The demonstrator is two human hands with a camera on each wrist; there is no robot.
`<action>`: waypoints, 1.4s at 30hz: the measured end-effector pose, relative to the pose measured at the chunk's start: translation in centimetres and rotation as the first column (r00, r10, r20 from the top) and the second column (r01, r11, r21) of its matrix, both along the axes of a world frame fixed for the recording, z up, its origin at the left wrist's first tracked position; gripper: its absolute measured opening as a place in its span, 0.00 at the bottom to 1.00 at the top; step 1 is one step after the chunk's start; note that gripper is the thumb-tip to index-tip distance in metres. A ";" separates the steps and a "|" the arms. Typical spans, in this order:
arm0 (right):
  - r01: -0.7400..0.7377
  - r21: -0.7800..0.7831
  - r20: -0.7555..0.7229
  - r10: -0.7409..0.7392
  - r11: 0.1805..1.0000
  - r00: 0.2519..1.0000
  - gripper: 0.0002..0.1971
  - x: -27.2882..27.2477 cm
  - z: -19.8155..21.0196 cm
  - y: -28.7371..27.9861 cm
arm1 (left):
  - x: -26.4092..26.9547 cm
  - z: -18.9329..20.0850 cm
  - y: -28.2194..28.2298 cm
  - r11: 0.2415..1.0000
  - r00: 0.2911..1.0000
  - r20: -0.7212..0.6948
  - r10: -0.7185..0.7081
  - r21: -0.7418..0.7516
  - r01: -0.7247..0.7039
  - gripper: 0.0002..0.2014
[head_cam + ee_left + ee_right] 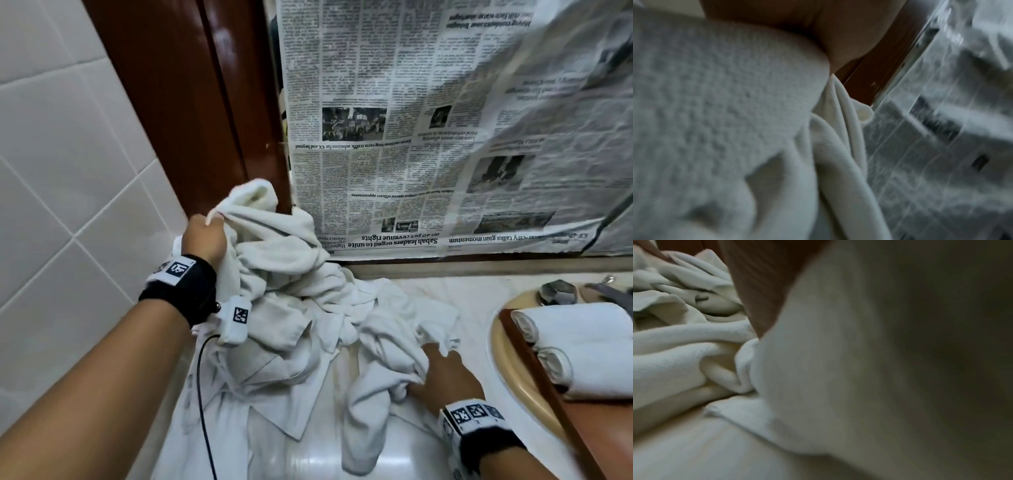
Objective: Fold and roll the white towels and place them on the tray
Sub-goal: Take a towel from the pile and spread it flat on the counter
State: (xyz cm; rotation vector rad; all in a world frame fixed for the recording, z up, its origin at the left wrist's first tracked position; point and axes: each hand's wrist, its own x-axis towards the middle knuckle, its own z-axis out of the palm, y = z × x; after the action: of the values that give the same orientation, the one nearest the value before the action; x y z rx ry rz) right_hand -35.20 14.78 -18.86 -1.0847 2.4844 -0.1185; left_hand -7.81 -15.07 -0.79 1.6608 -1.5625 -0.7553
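A heap of crumpled white towels [291,318] lies on the pale counter [404,442]. My left hand [209,224] grips a bunched corner of one towel [260,212] and holds it raised near the wooden frame; in the left wrist view the palm [838,32] sits above that hanging towel [838,154]. My right hand [438,370] grips another towel [380,359] low on the counter, its fingers buried in the folds. In the right wrist view that towel [818,369] fills most of the picture. Two rolled white towels [582,346] lie on the brown tray [589,435] at the right.
The tray rests across a beige sink basin [503,363] with a metal tap [558,291] behind it. Newspaper [428,120] covers the wall panel beyond the counter. A dark wooden frame [191,102] and a white tiled wall [61,171] close the left side.
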 end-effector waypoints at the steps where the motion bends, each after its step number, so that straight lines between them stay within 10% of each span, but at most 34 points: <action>1: 0.002 -0.005 0.007 -0.002 1.000 1.000 0.37 0.0 0.0 0.0 | 0.5 1.1 0.3 0.999 0.996 -0.090 0.026 -0.035 -0.029 0.22; 10: 0.229 -0.289 0.243 -0.160 0.930 0.957 0.29 -1.7 1.5 -1.9 | 5.3 10.6 6.7 0.906 0.900 -0.430 0.069 -0.351 -0.237 0.14; 15: 0.522 -0.625 0.488 -0.231 0.581 0.842 0.23 1.0 11.4 -5.8 | 8.7 11.3 11.4 0.848 0.925 -0.379 0.031 -0.479 -0.226 0.14; 19: 0.472 -0.843 0.482 -0.028 0.257 0.876 0.29 4.9 18.9 -10.6 | 11.4 10.0 13.2 0.849 0.918 -0.397 -0.023 -0.493 -0.192 0.09; 21: 0.341 -0.894 0.363 0.024 0.292 0.932 0.37 7.8 21.4 -13.1 | 12.6 9.0 13.8 0.895 0.883 -0.463 -0.079 -0.423 -0.142 0.05; 24: -0.165 -0.730 0.033 0.275 0.663 0.961 0.47 12.0 21.6 -18.0 | 14.0 7.2 14.6 0.952 0.806 -0.574 -0.147 -0.302 -0.041 0.03; 26: -0.425 -0.479 -0.045 0.462 0.769 0.886 0.41 13.9 20.5 -20.3 | 14.3 5.9 15.2 0.968 0.814 -0.561 -0.154 -0.253 0.008 0.06; 30: -0.493 -0.553 0.015 0.600 0.672 0.800 0.35 16.5 19.0 -20.3 | 14.5 3.1 15.1 0.990 0.862 -0.506 -0.034 -0.136 -0.040 0.04; 35: -0.635 -0.549 0.096 0.796 0.543 0.598 0.63 19.1 16.5 -16.2 | 12.3 2.2 16.4 0.976 0.907 -0.393 -0.148 -0.207 0.069 0.06; 37: -0.556 -0.684 0.121 0.825 0.472 0.552 0.54 20.4 16.8 -15.0 | 9.9 4.1 18.1 0.927 0.813 -0.463 -0.352 -0.293 0.234 0.08; 39: -0.248 -0.856 0.267 0.799 0.453 0.538 0.21 21.3 17.4 -14.6 | 7.9 5.9 19.2 0.864 0.737 -0.471 -0.484 -0.388 0.320 0.09; 42: 0.280 -0.819 0.573 0.689 0.500 0.444 0.09 20.1 19.2 -14.6 | 7.2 5.8 18.0 0.835 0.796 -0.348 -0.496 -0.443 0.327 0.22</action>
State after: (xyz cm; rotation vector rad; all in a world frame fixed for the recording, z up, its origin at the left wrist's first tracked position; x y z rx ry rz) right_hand -15.09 0.18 0.38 -1.2132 1.1107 -1.5647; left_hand -0.57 2.89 4.99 0.7910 -1.6166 -0.9319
